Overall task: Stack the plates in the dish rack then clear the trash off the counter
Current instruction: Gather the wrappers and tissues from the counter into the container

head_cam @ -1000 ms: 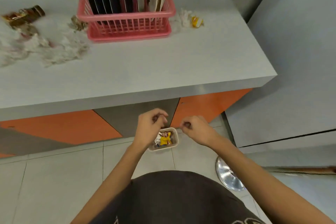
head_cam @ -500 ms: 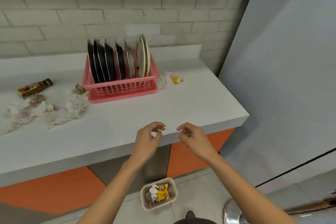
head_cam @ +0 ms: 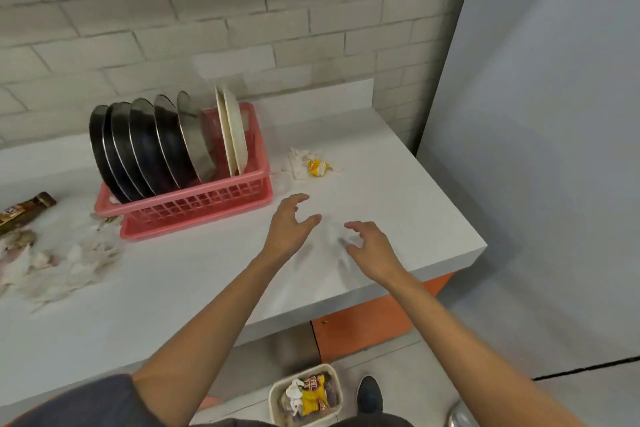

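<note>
Both my hands hover over the near right part of the counter (head_cam: 398, 218), and neither grips anything: the left hand (head_cam: 288, 224) and the right hand (head_cam: 370, 246) have their fingers apart and loosely bent, palms down, close beside each other but not touching. The plates (head_cam: 149, 149) stand on edge in the pink dish rack (head_cam: 194, 199) at the far side, dark ones leaning in a row on the left and two pale ones (head_cam: 233, 135) upright on the right, so I judge the stacking done and the trash to be what is left. The nearest piece is a crumpled tissue with a yellow wrapper (head_cam: 311, 163), lying on the counter just right of the rack and a little beyond my left fingertips. That is why I hold my hands spread and empty, ready to close on it from both sides. Further left lie a heap of torn tissue (head_cam: 52, 263) and a brown wrapper (head_cam: 24, 210) at the edge of view, well apart from my hands. The small bin (head_cam: 275, 402) sits on the floor below the counter's near edge, already holding wrappers, placed so that I can drop things straight down. Light paper may scatter, so I would gather it firmly.
</note>
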The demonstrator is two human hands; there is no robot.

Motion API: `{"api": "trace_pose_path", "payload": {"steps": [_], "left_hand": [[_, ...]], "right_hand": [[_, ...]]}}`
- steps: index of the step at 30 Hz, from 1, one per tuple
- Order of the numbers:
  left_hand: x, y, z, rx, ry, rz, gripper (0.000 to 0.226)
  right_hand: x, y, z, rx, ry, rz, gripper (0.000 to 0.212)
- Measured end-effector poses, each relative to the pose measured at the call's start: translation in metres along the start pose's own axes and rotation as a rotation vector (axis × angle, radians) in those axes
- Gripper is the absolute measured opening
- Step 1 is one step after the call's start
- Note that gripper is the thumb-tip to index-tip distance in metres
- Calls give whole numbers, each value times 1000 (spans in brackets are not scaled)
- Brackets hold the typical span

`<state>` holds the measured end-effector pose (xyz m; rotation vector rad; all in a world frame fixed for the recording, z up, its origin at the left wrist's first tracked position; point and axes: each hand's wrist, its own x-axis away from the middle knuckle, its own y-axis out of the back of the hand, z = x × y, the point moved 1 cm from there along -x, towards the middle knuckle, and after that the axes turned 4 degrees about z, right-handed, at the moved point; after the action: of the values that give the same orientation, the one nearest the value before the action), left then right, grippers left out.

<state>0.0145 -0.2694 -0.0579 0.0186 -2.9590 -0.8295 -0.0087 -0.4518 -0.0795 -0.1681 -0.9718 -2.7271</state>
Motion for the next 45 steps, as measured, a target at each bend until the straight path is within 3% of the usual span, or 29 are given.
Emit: {"api": "trace_pose_path", "payload": {"steps": [5, 9, 13, 17, 21, 24, 27, 31, 36, 40, 45], "left_hand": [[-101, -17, -2, -122, 72, -31, 55], [-167, -29, -4, -203, 56, -64, 46], [-222, -29, 13, -486, 212, -74, 83], [-254, -47, 27, -417, 356, -16, 100], [-255, -75, 42, -577, 247, 12, 75], [-225, -73, 55, -470, 16, -150, 43], [-174, -73, 54, -350, -54, -196, 22], [-119, -79, 40, -277, -31, -194, 13], [-106, -55, 32, 94, 219, -355, 12], [-83, -29, 55, -84, 228, -361, 11], [-33, -33, 62, -190, 220, -350, 17]], "right_hand": [[-60, 30, -38, 163, -23, 132, 57], [-100, 46, -57, 221, 6, 135, 52], [-129, 44, -61, 124, -9, 137, 41], [-147, 48, -67, 45, -33, 103, 32], [-162, 56, -75, -21, -57, 106, 22], [-174, 68, -78, -168, -111, 155, 16], [-190, 77, -74, -244, -135, 204, 14], [-223, 59, -49, -114, -9, 252, 17], [-264, 3, 16, 166, 300, 335, 40], [-289, -47, 58, 346, 377, 359, 52], [-307, -83, 73, 434, 422, 187, 24]]}}
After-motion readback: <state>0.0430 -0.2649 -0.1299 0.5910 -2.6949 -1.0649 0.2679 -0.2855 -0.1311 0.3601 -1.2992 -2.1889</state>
